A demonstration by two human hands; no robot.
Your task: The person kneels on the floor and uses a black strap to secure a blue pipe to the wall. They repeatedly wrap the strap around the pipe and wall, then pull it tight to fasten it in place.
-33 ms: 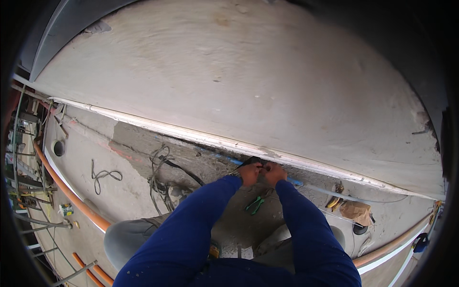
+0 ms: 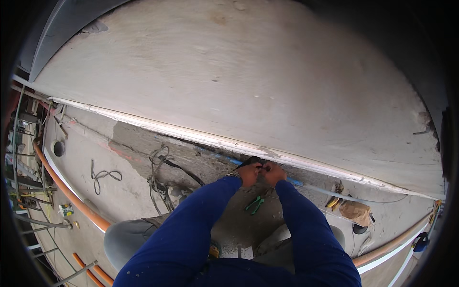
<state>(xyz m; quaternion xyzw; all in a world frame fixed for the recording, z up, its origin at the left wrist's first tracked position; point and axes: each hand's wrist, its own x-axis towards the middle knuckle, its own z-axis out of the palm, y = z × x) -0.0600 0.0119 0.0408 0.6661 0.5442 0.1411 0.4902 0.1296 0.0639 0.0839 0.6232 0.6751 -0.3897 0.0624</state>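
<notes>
Working at the foot of the far wall (image 2: 229, 86): left hand (image 2: 249, 175) and right hand (image 2: 274, 174) close together, both curled at a small dark piece (image 2: 261, 168) between them; can't tell if either grips it. Blue pipe (image 2: 295, 182) just right. Green-handled pliers (image 2: 256, 205) on near floor (image 2: 129, 203).

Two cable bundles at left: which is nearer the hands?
The large, sprawling tangle left of the left hand; the small looped cord lies farther left.

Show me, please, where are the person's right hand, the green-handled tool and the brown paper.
Right hand (image 2: 275, 175): head view, on the back of the hand.
Green-handled tool (image 2: 258, 204): head view, on a green handle.
Brown paper (image 2: 355, 213): head view, on its broad middle.
</notes>
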